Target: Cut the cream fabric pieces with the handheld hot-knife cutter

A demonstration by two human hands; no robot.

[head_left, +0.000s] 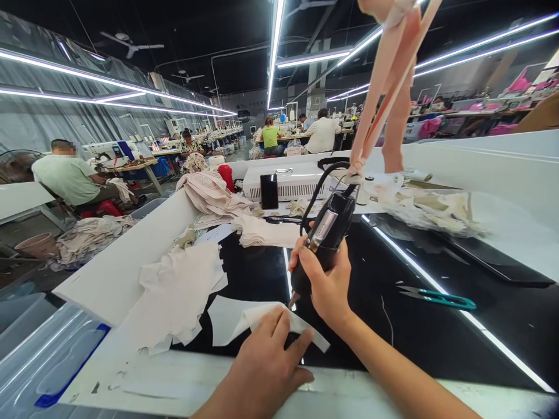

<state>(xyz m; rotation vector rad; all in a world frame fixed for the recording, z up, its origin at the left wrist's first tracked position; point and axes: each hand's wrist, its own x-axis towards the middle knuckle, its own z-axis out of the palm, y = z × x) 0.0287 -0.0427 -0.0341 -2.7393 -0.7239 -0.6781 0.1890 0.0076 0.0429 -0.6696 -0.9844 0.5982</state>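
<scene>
My right hand (327, 279) is wrapped around a black corded handheld power tool (329, 230) with a silver lever on its side. The tool tilts downward, and its pointed tip is at the edge of a cream fabric piece (233, 317). Pink fabric strips (371, 110) run from the tool's top up out of view. My left hand (273, 355) lies on the fabric piece with its fingers stretched and apart, pressing it onto the glossy black tabletop (367, 337). Part of the piece is folded over near my fingertips; the area under my hand is hidden.
Cream fabric pieces (174, 291) lie stacked at the left, with another pile (266, 231) behind. Teal thread snips (441, 298) rest at the right. A phone (269, 192) leans against a white machine box (288, 180). White side walls border the table. People sit at sewing machines beyond.
</scene>
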